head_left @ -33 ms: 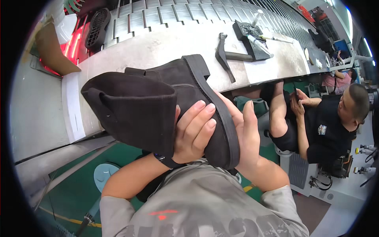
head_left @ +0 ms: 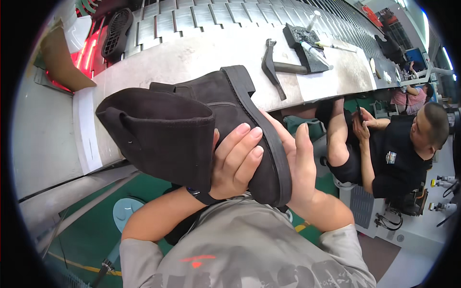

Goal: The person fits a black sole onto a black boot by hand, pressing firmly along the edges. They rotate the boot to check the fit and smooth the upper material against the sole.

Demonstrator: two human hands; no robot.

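Note:
A dark brown suede ankle boot (head_left: 165, 146) lies tilted on its side between my hands, close to my chest. Its wide top opening faces left, and a zip runs along the visible side. My left hand (head_left: 236, 165) wraps over the boot's upper near the instep, fingers bent across it, with the thumb mostly hidden. Against the sole's edge on the right, my right hand (head_left: 301, 165) presses with its palm and fingers; some of those fingers are hidden behind the sole. The boot's heel points away toward the workbench (head_left: 192, 57).
On the bench lie a hammer (head_left: 272, 72) and a black block (head_left: 300, 41) with a white tube (head_left: 316, 55). Beyond runs a slatted metal conveyor (head_left: 216, 15), with a loose black sole (head_left: 118, 33) at left. At right sits a co-worker (head_left: 401, 158) holding a phone.

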